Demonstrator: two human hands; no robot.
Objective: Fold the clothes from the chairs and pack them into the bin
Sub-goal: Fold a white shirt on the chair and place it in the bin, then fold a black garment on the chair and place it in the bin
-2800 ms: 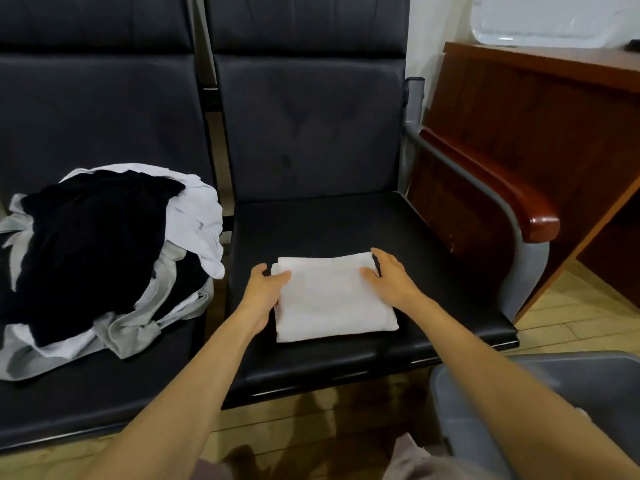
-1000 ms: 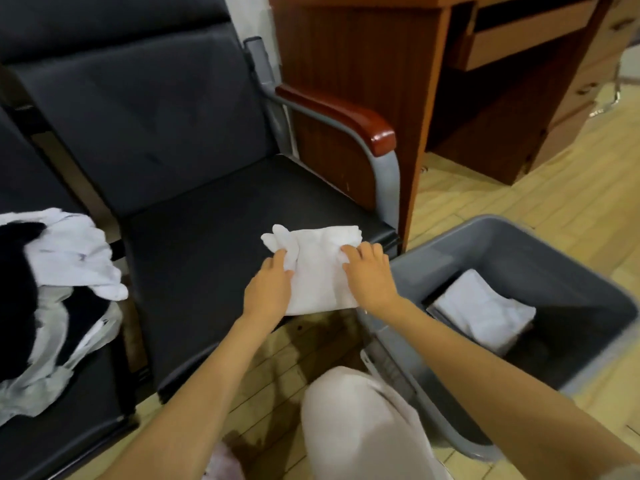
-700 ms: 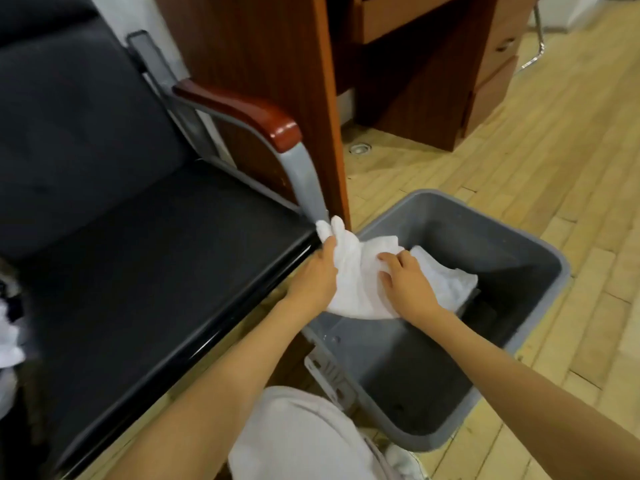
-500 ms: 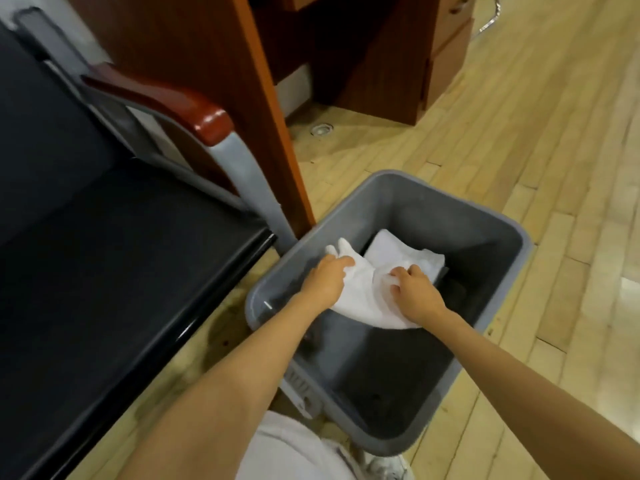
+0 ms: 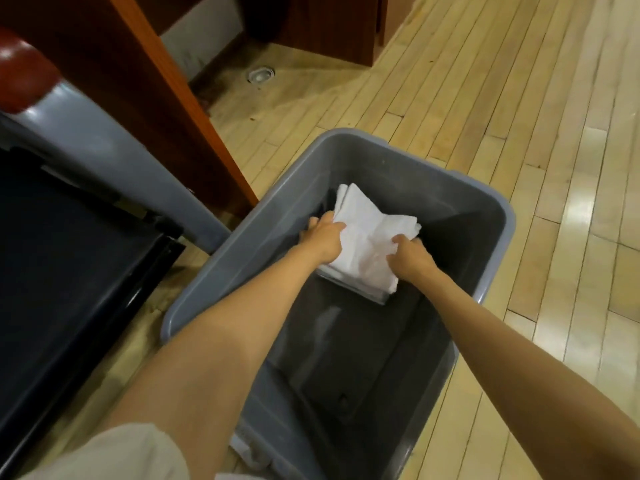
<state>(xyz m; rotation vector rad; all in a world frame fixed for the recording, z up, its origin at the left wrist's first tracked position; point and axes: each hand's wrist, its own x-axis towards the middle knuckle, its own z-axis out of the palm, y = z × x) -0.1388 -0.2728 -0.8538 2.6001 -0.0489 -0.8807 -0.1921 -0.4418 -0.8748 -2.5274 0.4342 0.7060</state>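
Two-handed grip on a folded white garment [image 5: 363, 244] inside the grey plastic bin [image 5: 491, 209]. The left hand [image 5: 323, 237] pinches the garment's left edge, fingers curled under the cloth; the right hand [image 5: 410, 258] pinches the right edge in the same way, knuckles uppermost. Holding opposite edges probably keeps the fold flat and square while it is lowered, so that it does not open. The garment is plain white, slightly creased on its upper face, with several layers showing at its near corner; it lies toward the far end of the bin, over a second folded white piece [image 5: 348, 197] whose corner projects beyond it against the far wall. Whether the held garment already rests fully on that piece cannot be told. The near half of the bin floor is bare, which leaves room for a second stack. The bin stands on a pale wooden plank floor [image 5: 519, 98]; to the left of the bin is the black chair seat [image 5: 69, 265] with its grey arm support [image 5: 114, 161], and beyond the bin's left corner a brown wooden panel [image 5: 145, 81].
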